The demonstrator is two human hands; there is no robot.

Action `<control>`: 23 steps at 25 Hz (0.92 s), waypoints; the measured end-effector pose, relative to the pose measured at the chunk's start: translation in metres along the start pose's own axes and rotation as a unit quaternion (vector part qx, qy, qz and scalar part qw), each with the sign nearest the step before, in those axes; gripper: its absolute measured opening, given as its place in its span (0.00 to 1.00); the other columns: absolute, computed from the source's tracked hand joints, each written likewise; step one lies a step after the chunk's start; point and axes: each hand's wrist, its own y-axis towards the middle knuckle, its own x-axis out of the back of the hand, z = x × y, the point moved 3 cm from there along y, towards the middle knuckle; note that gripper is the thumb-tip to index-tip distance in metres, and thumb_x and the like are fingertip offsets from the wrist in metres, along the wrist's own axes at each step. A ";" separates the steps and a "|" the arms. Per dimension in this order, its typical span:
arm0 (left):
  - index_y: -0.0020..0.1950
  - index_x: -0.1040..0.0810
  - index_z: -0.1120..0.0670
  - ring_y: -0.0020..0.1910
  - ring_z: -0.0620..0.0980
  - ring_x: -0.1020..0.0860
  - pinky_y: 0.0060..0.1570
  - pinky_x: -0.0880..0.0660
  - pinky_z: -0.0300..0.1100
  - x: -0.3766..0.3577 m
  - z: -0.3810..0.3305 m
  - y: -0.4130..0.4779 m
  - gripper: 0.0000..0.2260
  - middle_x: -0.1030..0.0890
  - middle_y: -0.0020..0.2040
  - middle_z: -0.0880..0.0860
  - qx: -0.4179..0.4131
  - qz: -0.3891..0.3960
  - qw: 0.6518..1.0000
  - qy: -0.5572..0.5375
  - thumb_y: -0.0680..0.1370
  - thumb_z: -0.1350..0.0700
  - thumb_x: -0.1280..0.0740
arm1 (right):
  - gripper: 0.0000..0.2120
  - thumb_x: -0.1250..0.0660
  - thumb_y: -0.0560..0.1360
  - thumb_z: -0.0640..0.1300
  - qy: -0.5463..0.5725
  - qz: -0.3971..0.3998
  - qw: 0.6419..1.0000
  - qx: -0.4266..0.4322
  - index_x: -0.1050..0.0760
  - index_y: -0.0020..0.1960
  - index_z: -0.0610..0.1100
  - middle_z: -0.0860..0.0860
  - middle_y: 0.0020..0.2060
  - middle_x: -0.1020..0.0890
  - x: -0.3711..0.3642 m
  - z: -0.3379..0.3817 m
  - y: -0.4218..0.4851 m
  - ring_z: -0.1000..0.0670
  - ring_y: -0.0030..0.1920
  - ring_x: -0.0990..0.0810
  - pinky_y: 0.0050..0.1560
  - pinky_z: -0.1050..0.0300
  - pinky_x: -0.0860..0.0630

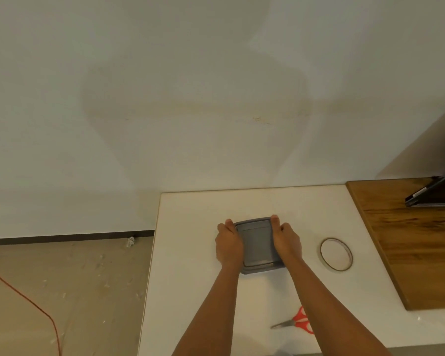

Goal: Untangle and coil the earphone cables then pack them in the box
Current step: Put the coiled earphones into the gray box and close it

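There is one grey lidded box [257,246] on one white table [190,278], with two hands on it, the left hand [228,246] and the right hand [287,242]. Right of the box lie one tape roll [351,255], one wooden board [409,253] and one dark flat device [432,195]. Nearer than the box lies one pair of orange-handled scissors [299,321].

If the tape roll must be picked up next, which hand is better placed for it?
Right. The right hand grips the side of the box nearest the tape roll, which lies further right. The left hand grips the far side and would have to cross over the box.
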 end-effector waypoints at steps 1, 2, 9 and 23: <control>0.48 0.29 0.58 0.41 0.54 0.27 0.41 0.32 0.45 -0.003 0.003 0.002 0.19 0.25 0.41 0.52 -0.008 -0.012 1.000 0.011 0.83 0.46 0.53 | 0.27 0.54 0.76 0.66 0.005 -0.014 1.000 0.005 0.29 0.44 0.44 0.47 0.40 0.21 -0.004 -0.002 0.001 0.45 0.43 0.23 0.44 0.51 0.27; 0.46 0.29 0.57 0.40 0.53 0.27 0.41 0.32 0.44 -0.004 0.005 0.003 0.19 0.26 0.39 0.51 -0.020 -0.024 0.999 0.023 0.83 0.46 0.53 | 0.26 0.53 0.77 0.66 0.007 -0.024 1.000 0.014 0.29 0.42 0.46 0.48 0.39 0.21 -0.006 -0.004 0.001 0.45 0.42 0.23 0.43 0.52 0.28; 0.39 0.28 0.58 0.35 0.55 0.25 0.36 0.31 0.44 -0.010 0.010 0.009 0.21 0.25 0.32 0.52 -0.077 -0.074 0.993 0.054 0.83 0.49 0.52 | 0.25 0.50 0.79 0.60 0.067 -0.041 0.993 0.090 0.28 0.39 0.41 0.48 0.33 0.22 -0.007 -0.007 0.006 0.49 0.37 0.24 0.37 0.56 0.29; 0.55 0.30 0.60 0.51 0.61 0.24 0.44 0.31 0.48 0.001 -0.042 0.068 0.23 0.22 0.53 0.60 -0.069 -0.024 0.993 0.094 0.82 0.42 0.53 | 0.19 0.50 0.81 0.52 0.030 -0.039 0.992 0.116 0.27 0.54 0.40 0.45 0.46 0.22 0.013 0.035 0.040 0.43 0.47 0.23 0.46 0.52 0.28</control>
